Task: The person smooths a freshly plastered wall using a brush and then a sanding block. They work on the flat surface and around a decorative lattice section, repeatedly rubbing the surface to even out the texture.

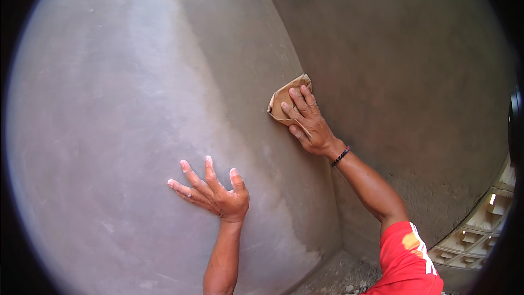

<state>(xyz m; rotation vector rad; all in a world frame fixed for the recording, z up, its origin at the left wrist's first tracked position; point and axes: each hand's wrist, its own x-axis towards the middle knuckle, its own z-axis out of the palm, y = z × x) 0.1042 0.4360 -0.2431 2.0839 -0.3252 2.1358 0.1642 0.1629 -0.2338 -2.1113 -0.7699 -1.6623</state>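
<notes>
My right hand presses a folded piece of brown paper against the grey plastered wall, close to the inner corner. Its fingers lie over the sheet and the thumb is at the lower edge. Lower and to the left, my left hand is open with the fingers spread and nothing in it. Pale dust coats its fingertips. It is in front of the wall's lighter part; whether it touches the surface I cannot tell.
A second, darker plastered wall meets the first at the corner on the right. Pale openwork blocks show at the lower right. Rough, gritty ground lies at the foot of the corner.
</notes>
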